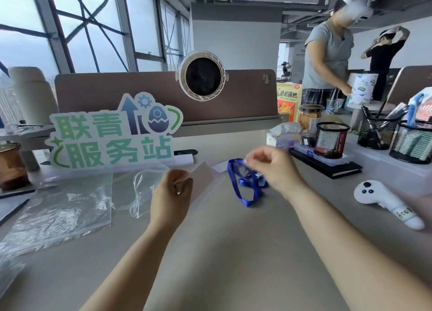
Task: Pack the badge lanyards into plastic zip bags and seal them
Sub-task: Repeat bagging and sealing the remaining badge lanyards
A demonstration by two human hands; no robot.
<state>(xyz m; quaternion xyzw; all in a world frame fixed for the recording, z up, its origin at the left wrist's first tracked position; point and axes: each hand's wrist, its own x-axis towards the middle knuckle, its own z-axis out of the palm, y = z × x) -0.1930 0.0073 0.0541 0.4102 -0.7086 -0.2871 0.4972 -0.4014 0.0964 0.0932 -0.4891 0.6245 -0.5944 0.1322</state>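
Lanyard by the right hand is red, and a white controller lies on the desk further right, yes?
Not quite. The head view shows the lanyard by the right hand is blue, not red. The white controller does lie on the desk further right.

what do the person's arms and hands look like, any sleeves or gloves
The left forearm and right forearm are bare up to the picture's edge, with no sleeves in view. The left hand and right hand wear no gloves, and no watch, ring or bracelet shows.
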